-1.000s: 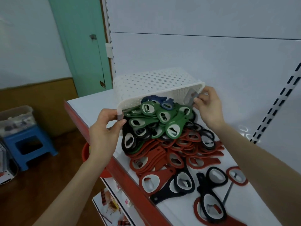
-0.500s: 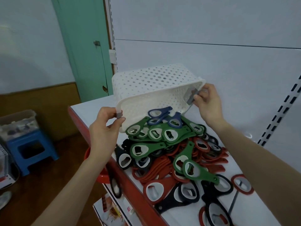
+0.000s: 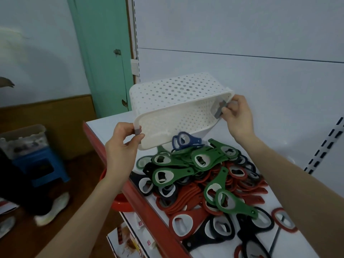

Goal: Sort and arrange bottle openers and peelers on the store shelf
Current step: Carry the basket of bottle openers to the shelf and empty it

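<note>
White perforated basket (image 3: 176,95) is held tipped, long axis 8-to-2 o'clock, rim pinched at both ends: L hand (image 3: 122,148) at 8, R hand (image 3: 239,118) at 2. Bottle opener pile (image 3: 204,181) is spread on shelf (image 3: 109,125) at 5 o'clock, blue opener (image 3: 186,141) nearest the lip.

I'm holding the white basket (image 3: 176,94) tipped mouth-down, left grip (image 3: 122,144) and right grip (image 3: 237,116) pinching its rim ends, with the bottle openers (image 3: 201,175) heaped underneath on the shelf (image 3: 111,121).
</note>
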Demonstrator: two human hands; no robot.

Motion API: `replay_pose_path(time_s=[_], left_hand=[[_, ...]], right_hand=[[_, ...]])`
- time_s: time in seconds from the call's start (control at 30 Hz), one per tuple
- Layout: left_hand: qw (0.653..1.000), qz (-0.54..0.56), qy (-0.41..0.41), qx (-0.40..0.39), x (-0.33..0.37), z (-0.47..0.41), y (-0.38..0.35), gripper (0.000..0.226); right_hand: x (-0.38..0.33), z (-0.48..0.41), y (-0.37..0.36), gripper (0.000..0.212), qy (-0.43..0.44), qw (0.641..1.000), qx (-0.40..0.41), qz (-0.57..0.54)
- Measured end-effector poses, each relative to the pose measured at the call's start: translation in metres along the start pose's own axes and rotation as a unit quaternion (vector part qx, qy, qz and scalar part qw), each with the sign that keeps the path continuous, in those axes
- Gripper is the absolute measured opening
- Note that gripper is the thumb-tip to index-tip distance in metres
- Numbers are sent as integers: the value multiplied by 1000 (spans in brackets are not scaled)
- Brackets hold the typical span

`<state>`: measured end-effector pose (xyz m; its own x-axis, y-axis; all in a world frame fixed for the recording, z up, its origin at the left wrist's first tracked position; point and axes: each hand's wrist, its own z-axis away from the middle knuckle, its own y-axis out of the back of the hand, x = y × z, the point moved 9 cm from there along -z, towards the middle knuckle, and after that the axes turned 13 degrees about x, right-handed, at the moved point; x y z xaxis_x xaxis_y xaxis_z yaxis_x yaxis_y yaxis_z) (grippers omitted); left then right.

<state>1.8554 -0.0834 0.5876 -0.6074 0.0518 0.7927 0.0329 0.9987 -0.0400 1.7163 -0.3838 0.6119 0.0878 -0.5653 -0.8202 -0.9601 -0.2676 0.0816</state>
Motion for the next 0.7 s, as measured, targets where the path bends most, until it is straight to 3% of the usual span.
replay_pose_path(time_s=[0.17,0.37,0.5,0.7], left_hand=[[1000,-4,8,5,-3,-9,1,38],[1000,-5,16,8,-13,-17,1,25],[999,4,24,21,-22,-28,5,26],[997,-5,62,40,-50,-61,14,30]], right_hand=[[-5,-5,-9,42,6,1000,0,-12],[-1,-5,-21,40,-7,1000,-10,-1],[2,-9,-33,29,-12,1000,-9,1],[7,-14,-72,30,-47,998,-29,28]])
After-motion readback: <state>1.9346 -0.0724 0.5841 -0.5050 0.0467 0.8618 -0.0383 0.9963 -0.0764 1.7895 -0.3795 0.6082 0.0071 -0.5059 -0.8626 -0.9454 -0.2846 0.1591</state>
